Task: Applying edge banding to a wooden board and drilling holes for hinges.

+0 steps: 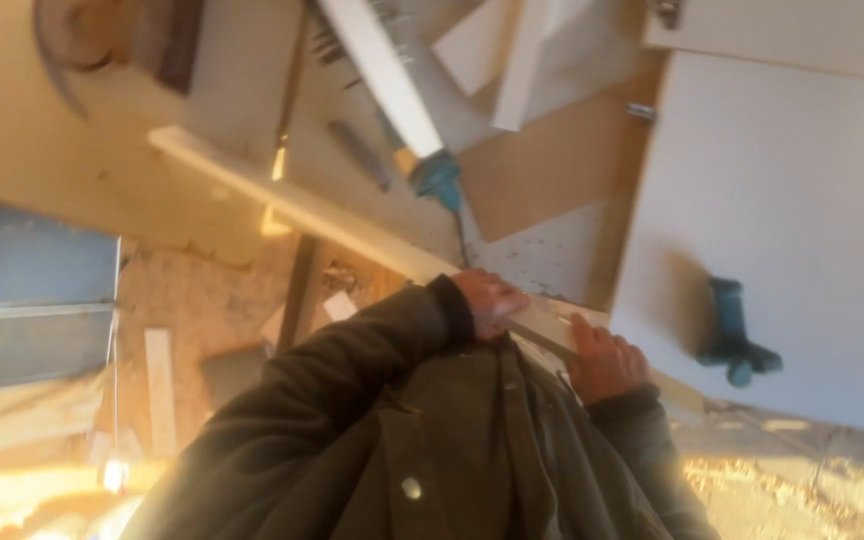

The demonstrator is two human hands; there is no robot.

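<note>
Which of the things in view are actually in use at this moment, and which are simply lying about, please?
In use:
- long pale wooden strip, gripped near its close end by the left hand and right hand

Lying about:
- teal power tool on the white panel
- teal-handled tool
- wood offcuts on the floor

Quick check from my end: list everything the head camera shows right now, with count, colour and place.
long wooden strip: one, pale, diagonal from upper left down to both hands
screwdriver: one, teal handle, upper centre
power drill: one, teal, lying on the white panel at right
white panel: one, right side
white boards: several, top centre
wood offcuts: a few, pale, lower left floor
sawdust: yellowish, lower right
jacket: one, dark olive, bottom centre
left hand: gripping the strip
right hand: gripping the strip, further along
</note>
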